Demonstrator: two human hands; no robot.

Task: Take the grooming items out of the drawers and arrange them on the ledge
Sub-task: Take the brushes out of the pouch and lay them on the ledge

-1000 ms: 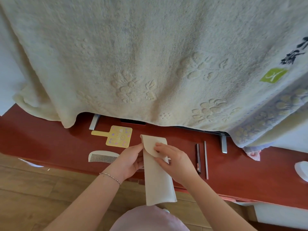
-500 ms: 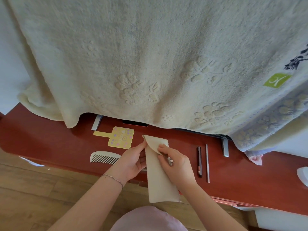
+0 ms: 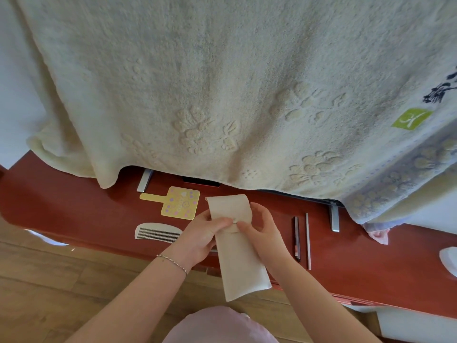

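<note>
A long beige cloth pouch (image 3: 241, 263) hangs over the front of the red ledge (image 3: 74, 206). My left hand (image 3: 200, 237) grips its left edge, thumb near a small metal snap. My right hand (image 3: 265, 233) pinches the flap at the snap from the right. On the ledge lie a yellow hand mirror (image 3: 179, 203), a white comb (image 3: 158, 232), a dark slim pen-like stick (image 3: 296, 237) and a thin grey stick (image 3: 308, 240).
A large cream towel (image 3: 222, 82) drapes over something on two metal feet (image 3: 144, 180) at the back of the ledge. A pink cloth (image 3: 377, 236) and a white object (image 3: 448, 259) sit at the right. Wooden floor (image 3: 37, 280) lies below.
The folded-down flap of the pouch has been lifted flat and upward. My right hand moved from inside the flap to the snap; the left thumb shifted toward the snap.
</note>
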